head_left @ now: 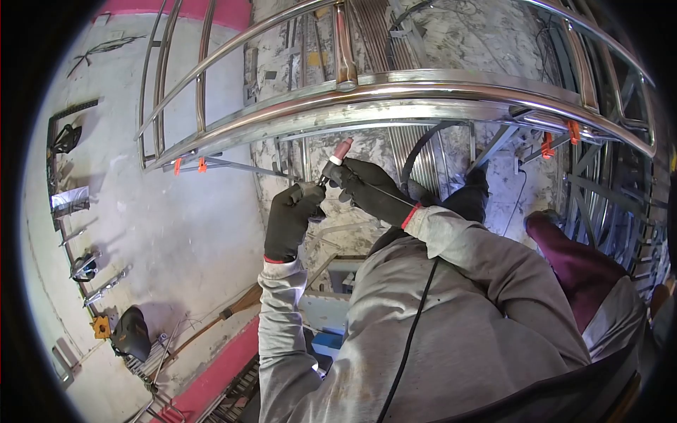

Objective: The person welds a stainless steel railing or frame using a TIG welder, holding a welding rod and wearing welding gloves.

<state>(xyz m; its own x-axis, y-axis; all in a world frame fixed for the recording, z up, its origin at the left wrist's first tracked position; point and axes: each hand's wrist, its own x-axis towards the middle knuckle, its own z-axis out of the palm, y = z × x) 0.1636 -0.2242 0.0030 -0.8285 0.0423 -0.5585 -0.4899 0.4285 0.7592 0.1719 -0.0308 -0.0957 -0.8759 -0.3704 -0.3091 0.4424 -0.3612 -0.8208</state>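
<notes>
In my right hand (374, 190), black-gloved with closed fingers, is a TIG welding torch (331, 169) with a pink nozzle (343, 150) and a white collar. The nozzle points up and away from me. My left hand (293, 220), also in a black glove, is closed in a pinch at the rear of the torch head. A small metallic piece shows between its fingertips, too small to name. Beyond both hands stands a shiny metal tube railing (395, 92), apart from them.
Orange clamps (547, 146) sit under the railing. Bundled metal tubes (416, 162) lie on the stained floor. Along the white wall (190, 211) at left are tools and a dark welding helmet (132, 333). Another person's maroon-clothed limb (575, 247) is at right.
</notes>
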